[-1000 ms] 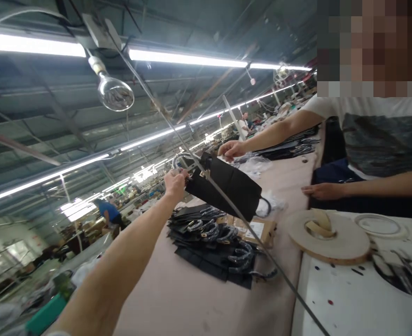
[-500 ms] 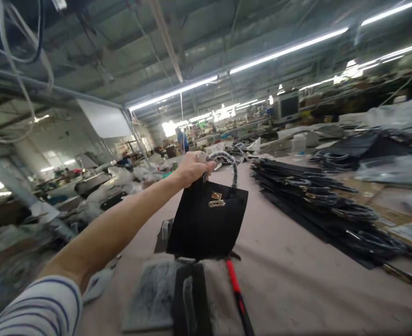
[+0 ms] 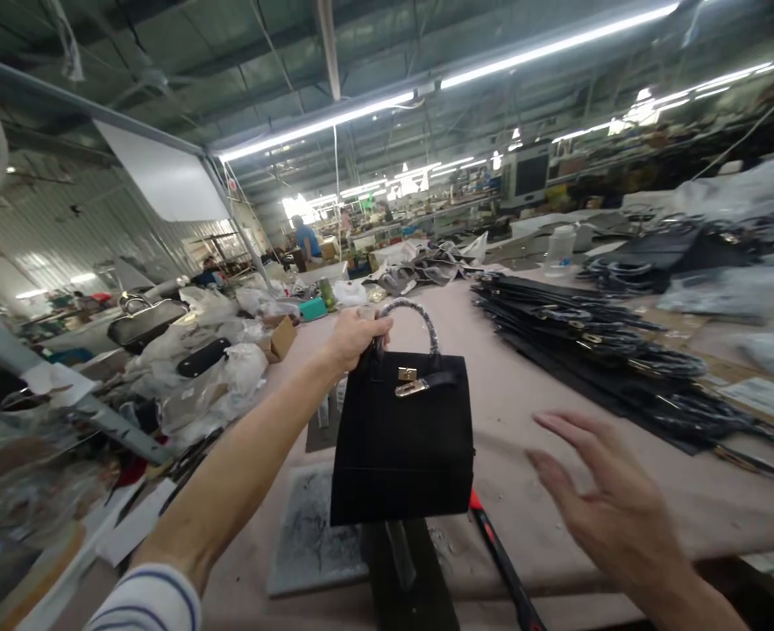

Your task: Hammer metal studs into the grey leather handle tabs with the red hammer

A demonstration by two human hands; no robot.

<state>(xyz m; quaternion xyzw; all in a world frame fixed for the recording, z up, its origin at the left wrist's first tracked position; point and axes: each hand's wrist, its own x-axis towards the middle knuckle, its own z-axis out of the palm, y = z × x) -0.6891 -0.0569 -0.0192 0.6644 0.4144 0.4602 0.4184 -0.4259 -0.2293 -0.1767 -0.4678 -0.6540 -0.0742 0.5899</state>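
Observation:
My left hand [image 3: 353, 337] grips the wrapped handle of a small black handbag [image 3: 403, 443] with a gold clasp, holding it upright above the beige worktable [image 3: 531, 412]. My right hand [image 3: 607, 499] is open, fingers spread, to the right of the bag and apart from it. Under the bag stands a dark upright block [image 3: 403, 570] on a grey slab [image 3: 311, 535].
A long stack of flat black bag pieces with handles [image 3: 610, 350] lies along the table's right side. A red-handled tool [image 3: 501, 565] lies beside the slab. Plastic-wrapped items and a black bag [image 3: 146, 320] crowd the left. Workers stand far back.
My view swung left, away from the co-worker who passed me the bag. The bag now hangs upright over the block, and my right hand has come into view beside it.

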